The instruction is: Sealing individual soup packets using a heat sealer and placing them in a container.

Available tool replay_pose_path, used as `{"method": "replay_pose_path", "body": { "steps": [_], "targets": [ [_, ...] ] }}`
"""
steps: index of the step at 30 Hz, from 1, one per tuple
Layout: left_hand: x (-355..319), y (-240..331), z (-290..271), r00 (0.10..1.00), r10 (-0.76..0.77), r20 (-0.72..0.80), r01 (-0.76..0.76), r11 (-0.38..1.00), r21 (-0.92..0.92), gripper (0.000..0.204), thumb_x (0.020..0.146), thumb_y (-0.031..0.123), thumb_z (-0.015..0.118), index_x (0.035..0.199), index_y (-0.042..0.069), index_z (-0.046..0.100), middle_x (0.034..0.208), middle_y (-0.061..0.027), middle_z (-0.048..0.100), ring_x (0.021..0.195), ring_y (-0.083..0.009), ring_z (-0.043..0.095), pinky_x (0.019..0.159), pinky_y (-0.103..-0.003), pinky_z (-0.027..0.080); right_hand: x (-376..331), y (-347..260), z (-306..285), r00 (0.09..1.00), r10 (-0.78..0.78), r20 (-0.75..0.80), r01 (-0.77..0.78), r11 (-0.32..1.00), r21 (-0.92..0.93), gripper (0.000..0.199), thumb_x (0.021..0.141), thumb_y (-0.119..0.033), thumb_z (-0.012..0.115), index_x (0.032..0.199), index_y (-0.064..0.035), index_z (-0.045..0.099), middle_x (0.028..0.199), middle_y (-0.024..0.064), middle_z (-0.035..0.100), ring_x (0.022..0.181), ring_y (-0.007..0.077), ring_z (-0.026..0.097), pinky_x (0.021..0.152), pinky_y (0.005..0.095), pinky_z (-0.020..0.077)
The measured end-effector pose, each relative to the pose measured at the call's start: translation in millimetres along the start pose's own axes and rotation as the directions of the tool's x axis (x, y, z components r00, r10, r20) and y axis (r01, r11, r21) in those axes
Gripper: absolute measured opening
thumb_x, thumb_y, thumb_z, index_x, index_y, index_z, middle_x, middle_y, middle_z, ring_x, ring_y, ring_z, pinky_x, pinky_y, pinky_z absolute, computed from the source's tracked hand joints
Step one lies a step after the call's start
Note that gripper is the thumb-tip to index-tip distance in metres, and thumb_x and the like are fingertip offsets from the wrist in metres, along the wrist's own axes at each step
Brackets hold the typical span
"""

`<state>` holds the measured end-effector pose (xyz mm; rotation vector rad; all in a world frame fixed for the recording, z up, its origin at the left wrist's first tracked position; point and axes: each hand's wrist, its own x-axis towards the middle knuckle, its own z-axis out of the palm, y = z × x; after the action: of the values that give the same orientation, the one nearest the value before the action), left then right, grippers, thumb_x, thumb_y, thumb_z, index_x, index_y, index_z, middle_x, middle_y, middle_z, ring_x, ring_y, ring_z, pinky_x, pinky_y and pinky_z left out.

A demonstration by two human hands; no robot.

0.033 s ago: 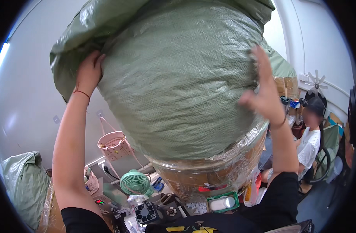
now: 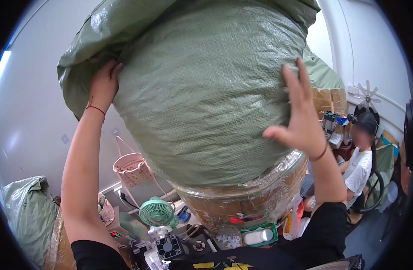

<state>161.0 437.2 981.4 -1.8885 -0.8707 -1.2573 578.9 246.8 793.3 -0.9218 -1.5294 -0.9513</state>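
A large, bulging green woven sack (image 2: 211,99) fills the middle of the view, resting on a cardboard box (image 2: 242,202) wrapped in clear plastic. My left hand (image 2: 104,85) grips the sack's upper left side, its fingertips partly hidden under a loose green fold (image 2: 80,67). At the sack's right side, my right hand (image 2: 303,121) is raised with thumb and fingers spread. It holds nothing; whether it touches the sack I cannot tell.
A pink bag (image 2: 133,168) hangs on the left wall above a green fan (image 2: 157,211). Below are small machines (image 2: 170,246) and a green tray (image 2: 259,235). Another green sack (image 2: 29,216) stands far left. At the right sits a person in a white shirt (image 2: 360,168).
My right hand has shifted left and slightly down across the sack's right side, fingers still spread. My left hand and the sack stay nearly in place.
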Motion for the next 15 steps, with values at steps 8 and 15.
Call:
{"method": "replay_pose_path", "body": {
  "steps": [8,15],
  "targets": [
    [34.4,11.7,18.6,0.986,-0.156,-0.054,0.163,0.974,0.158,0.038,0.100,0.036,0.047,0.121,0.008,0.062,0.114,-0.0240,0.064,0.107,-0.0449,0.059,0.090,-0.045,0.048,37.8,27.0,54.4,0.995,0.042,-0.091,-0.058,0.980,-0.188,0.105,0.064,-0.081,0.066,0.151,-0.0289,0.037,0.155,0.0250,0.025,0.137,0.0507,0.027,0.105,0.0672,0.0277],
    [21.1,3.7,36.5,0.966,-0.259,-0.026,0.260,0.962,0.088,0.032,0.100,0.037,0.048,0.112,0.010,0.058,0.105,-0.0211,0.065,0.098,-0.0459,0.058,0.082,-0.045,0.047,64.5,72.7,92.9,0.980,0.192,0.057,-0.176,0.961,-0.212,0.085,0.082,-0.066,0.064,0.151,-0.0274,0.035,0.157,0.0131,0.032,0.143,0.0371,0.031,0.115,0.0483,0.0300]
  ]
}}
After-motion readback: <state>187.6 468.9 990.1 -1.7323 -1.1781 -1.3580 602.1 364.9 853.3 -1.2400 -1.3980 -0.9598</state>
